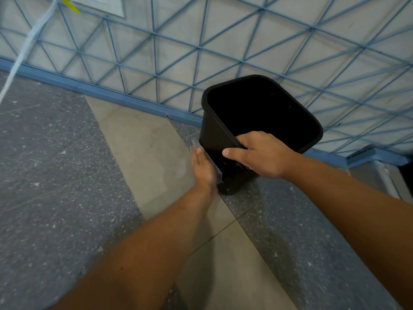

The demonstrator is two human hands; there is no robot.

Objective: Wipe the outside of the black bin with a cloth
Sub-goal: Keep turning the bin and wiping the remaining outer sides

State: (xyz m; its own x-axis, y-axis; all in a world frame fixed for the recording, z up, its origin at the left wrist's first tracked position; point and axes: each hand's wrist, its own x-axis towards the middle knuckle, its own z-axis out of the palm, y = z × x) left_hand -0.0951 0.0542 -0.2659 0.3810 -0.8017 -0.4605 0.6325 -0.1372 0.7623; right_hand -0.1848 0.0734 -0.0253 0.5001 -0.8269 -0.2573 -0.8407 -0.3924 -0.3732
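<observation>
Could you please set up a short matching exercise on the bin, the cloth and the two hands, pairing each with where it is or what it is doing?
Column one:
1. black bin
2. cloth
3. right hand
4. left hand

Column two:
A. pressed flat between a palm and the bin's side
B. grips the near rim
C. tilted on the floor by the wall
D. fingers straight, pressing the cloth

Pairs: 1-C, 2-A, 3-B, 4-D

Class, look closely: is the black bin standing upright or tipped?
Tipped. The black plastic bin leans, its open mouth angled towards the camera, while the right hand grips its rim.
</observation>
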